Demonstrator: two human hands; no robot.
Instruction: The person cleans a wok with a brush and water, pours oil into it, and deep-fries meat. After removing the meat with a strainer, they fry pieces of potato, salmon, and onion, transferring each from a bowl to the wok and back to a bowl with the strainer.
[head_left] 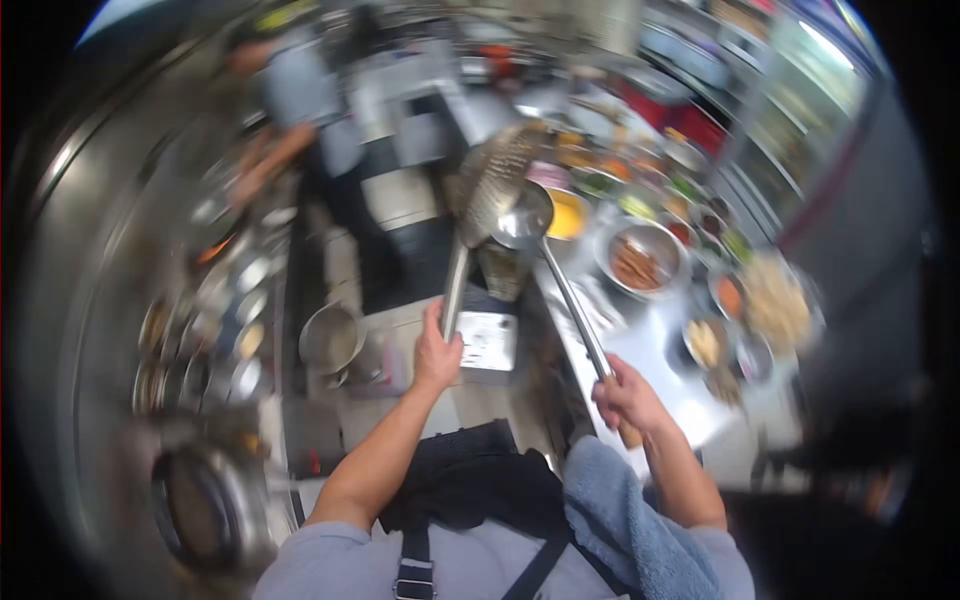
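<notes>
My left hand (pixel 437 349) is wrapped round the metal handle of a large perforated strainer (pixel 492 185), which is held up in front of me. In my right hand (pixel 628 395) is the wooden-ended handle of a long ladle (pixel 524 218). The ladle's round bowl overlaps the strainer's lower right edge in view; whether the two touch, I cannot tell. Behind the ladle, to its right, sits a bowl of yellow liquid (pixel 567 214). A blue towel (pixel 640 520) hangs over the right side of my chest.
A steel counter (pixel 690 400) on the right bears a bowl of brown pieces (pixel 638 262) and several ingredient containers. At the upper left another person (pixel 305 110) reaches toward the stove side. A pot (pixel 332 338) stands left of my left hand, and a large pan (pixel 205 508) lower left.
</notes>
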